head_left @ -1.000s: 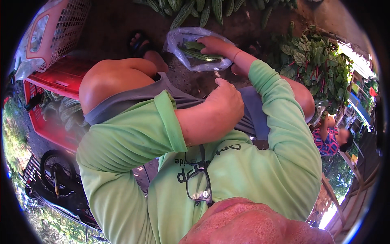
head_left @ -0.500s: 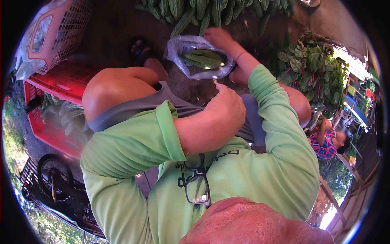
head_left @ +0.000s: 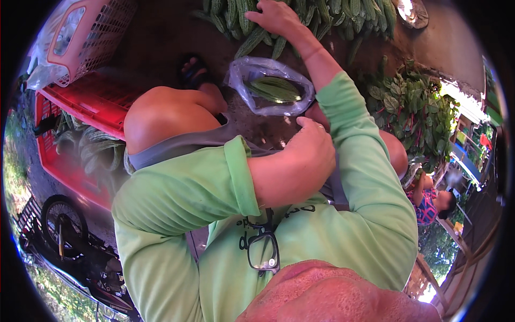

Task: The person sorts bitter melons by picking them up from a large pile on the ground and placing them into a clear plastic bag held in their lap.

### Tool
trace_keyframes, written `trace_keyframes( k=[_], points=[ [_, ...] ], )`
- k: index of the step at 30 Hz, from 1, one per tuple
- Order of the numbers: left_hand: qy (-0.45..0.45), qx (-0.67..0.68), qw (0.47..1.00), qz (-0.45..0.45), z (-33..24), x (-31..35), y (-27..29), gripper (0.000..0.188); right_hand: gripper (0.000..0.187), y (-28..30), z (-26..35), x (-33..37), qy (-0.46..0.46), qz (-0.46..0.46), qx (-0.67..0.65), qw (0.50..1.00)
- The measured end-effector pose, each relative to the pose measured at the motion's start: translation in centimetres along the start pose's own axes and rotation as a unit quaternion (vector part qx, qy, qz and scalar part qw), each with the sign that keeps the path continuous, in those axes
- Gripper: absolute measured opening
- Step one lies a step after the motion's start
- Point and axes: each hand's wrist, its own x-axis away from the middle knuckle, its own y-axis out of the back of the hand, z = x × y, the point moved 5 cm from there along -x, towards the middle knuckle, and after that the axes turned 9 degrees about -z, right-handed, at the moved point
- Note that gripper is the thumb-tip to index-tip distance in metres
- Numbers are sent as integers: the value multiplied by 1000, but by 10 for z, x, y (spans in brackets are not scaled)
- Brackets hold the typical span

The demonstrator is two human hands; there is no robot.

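Our right hand (head_left: pixel 277 19) slid from the plastic bag (head_left: pixel 242 74) to the bitter gourd pile (head_left: pixel 354 12) | fingers spread | left hand (head_left: pixel 310 153): fingers hidden, can't tell | more bitter gourds (head_left: pixel 273 89) sit in the bag

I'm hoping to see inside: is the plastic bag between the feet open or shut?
Open: the plastic bag has its mouth spread wide, showing bitter gourd inside.

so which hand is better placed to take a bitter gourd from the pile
Likely the right hand: it reaches over the bitter gourds, while the left hand hangs on the near side of the plastic bag.
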Motion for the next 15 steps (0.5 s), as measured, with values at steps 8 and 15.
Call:
trace_keyframes(
  k=[8, 15],
  points=[
    [26, 93, 977, 188, 15, -12, -56, 38, 74, -55, -20, -32, -95, 15, 32, 995],
    [135, 98, 957, 237, 60, -34, -119, 42, 76, -40, -17, -20, -120, -18, -53, 991]
  ],
)
